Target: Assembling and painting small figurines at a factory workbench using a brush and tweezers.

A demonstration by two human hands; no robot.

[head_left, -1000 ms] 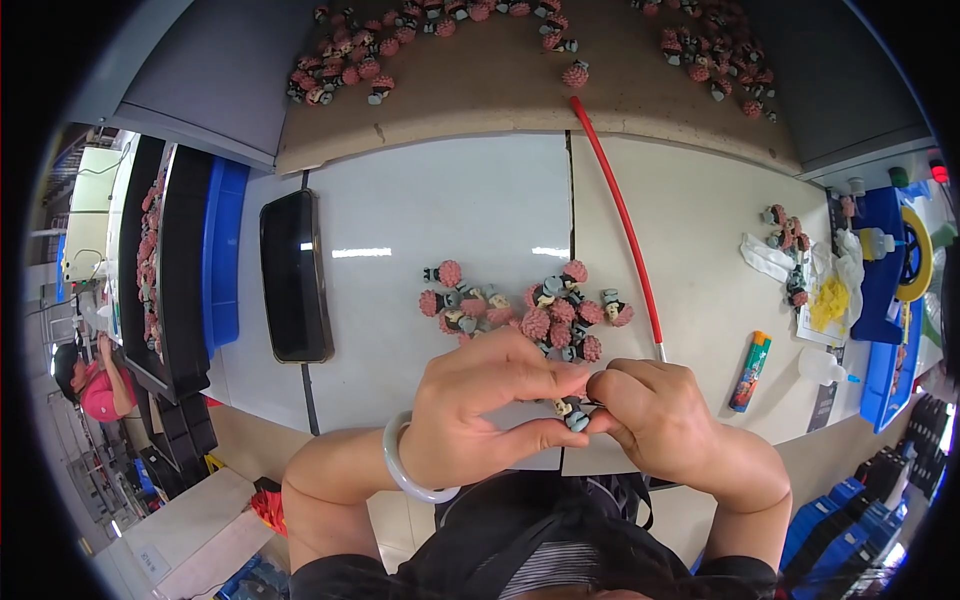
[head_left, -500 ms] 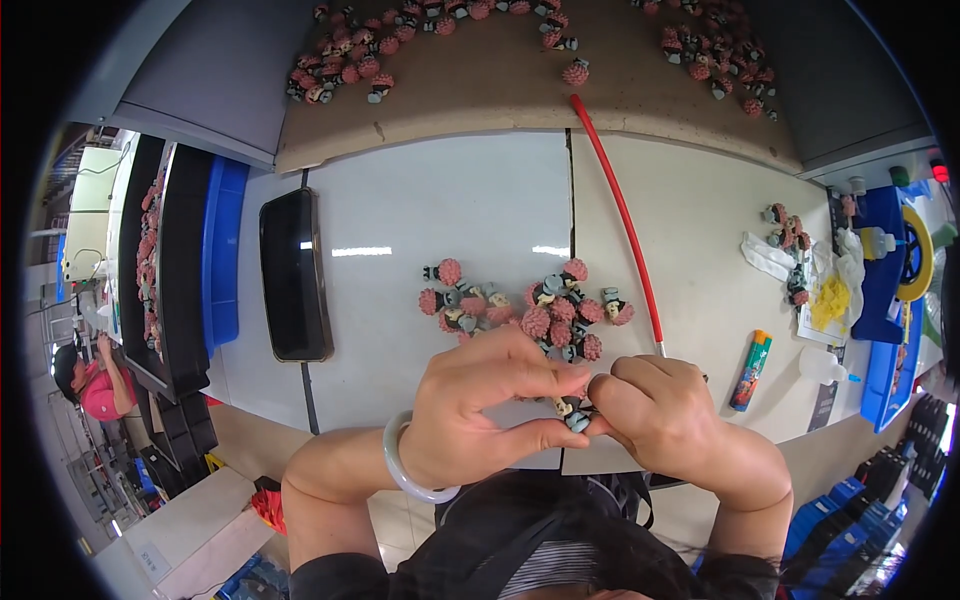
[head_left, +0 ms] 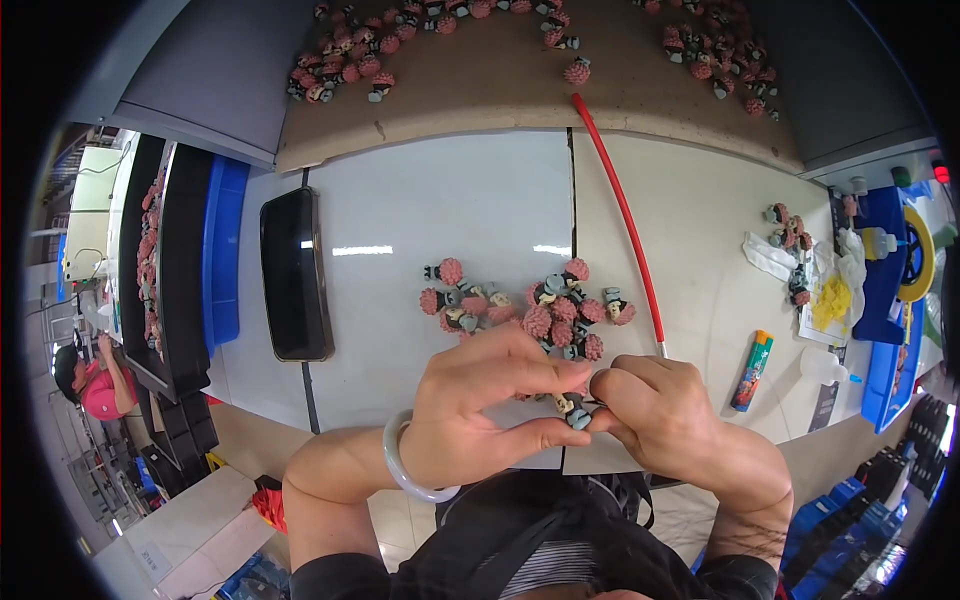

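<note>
Close to my body, my left hand (head_left: pixel 480 395) pinches a small figurine (head_left: pixel 574 416) between thumb and forefinger. Its cream and blue-grey parts show; the rest is covered by fingers. My right hand (head_left: pixel 655 410) is closed, with its thumb and curled forefinger at the figurine's right side. What sits inside that grip is hidden, though a thin dark bit shows at the fingertips. Just beyond both hands lies a loose pile of pink-haired figurines (head_left: pixel 537 321). A long red rod (head_left: pixel 628 220) with a silvery end runs down to behind my right knuckles.
A black phone (head_left: pixel 296 275) lies on the left of the white table (head_left: pixel 430 200). More figurines (head_left: pixel 350 60) cover the brown shelf at the back. To the right are a green-orange tube (head_left: pixel 752 370), a white bottle (head_left: pixel 820 366) and blue bins (head_left: pixel 880 270). Far left, another person (head_left: pixel 100 385) works.
The figurine shows slightly more between my fingers and has tilted a little. Both hands stay in nearly the same place, and the pile is unchanged.
</note>
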